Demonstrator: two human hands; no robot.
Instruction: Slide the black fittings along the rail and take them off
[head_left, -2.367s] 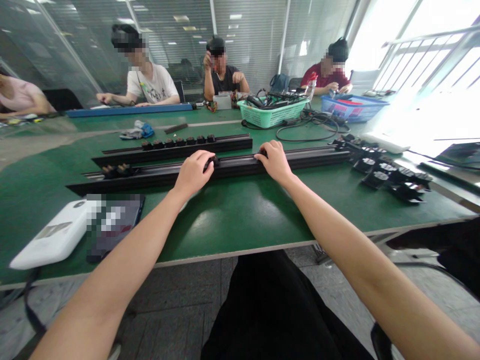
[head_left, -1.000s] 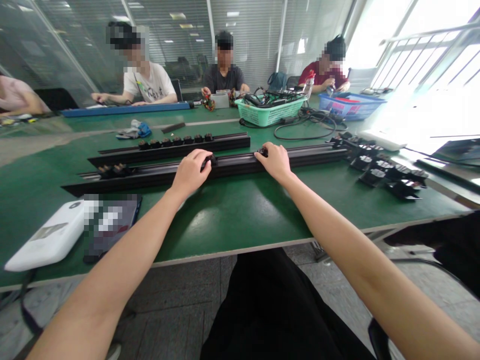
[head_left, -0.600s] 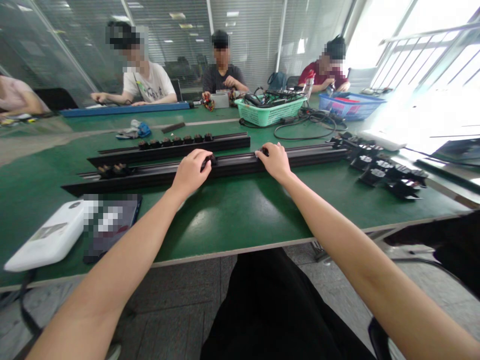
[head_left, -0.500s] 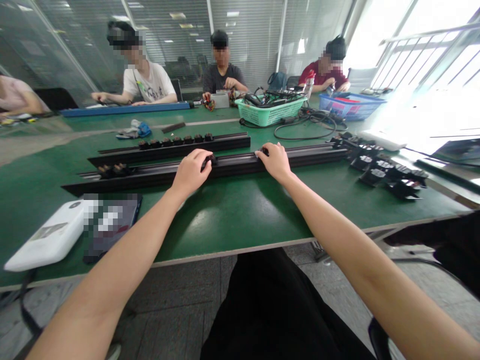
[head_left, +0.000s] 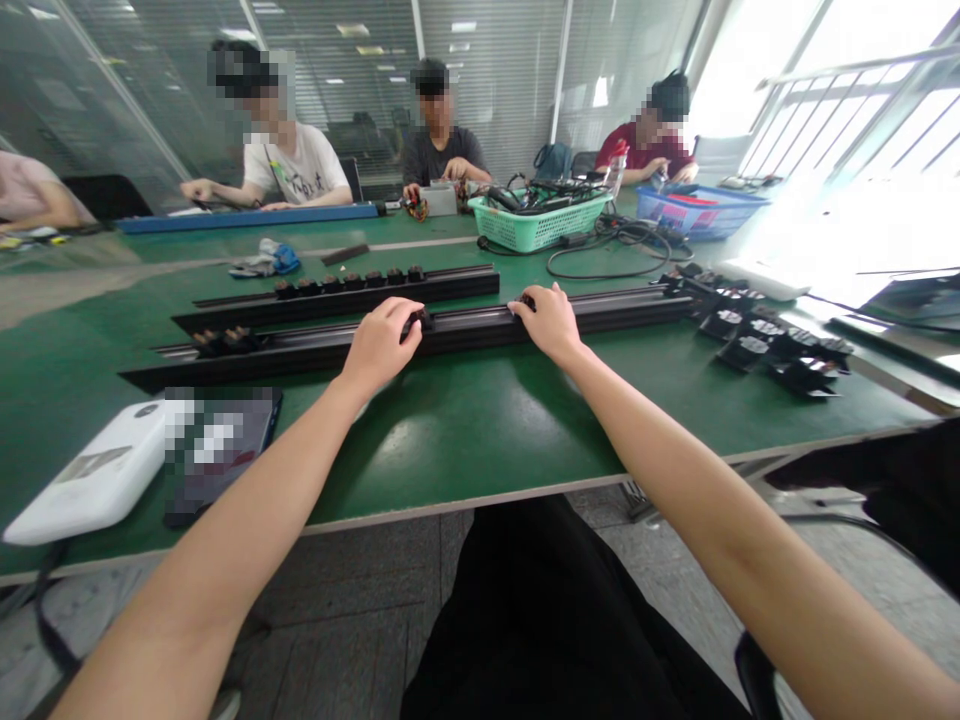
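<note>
A long black rail [head_left: 472,330] lies across the green table, with small black blocks [head_left: 225,341] on its left part. My left hand [head_left: 381,338] is closed around a small black block [head_left: 417,321] at the middle of the rail. To the right, my right hand [head_left: 549,320] is closed on another small black piece [head_left: 528,301] on the same rail, mostly covered by the fingers. Behind lies a second black rail [head_left: 457,287] bearing several black blocks. Several black parts with white marks [head_left: 761,330] lie beyond the rail's right end.
A white device [head_left: 97,470] and a dark phone-like object [head_left: 225,450] lie at the near left. Farther back are a green basket [head_left: 536,228] of cables, a blue basket [head_left: 697,215], a blue bar [head_left: 255,217], gloves [head_left: 266,260] and several seated people.
</note>
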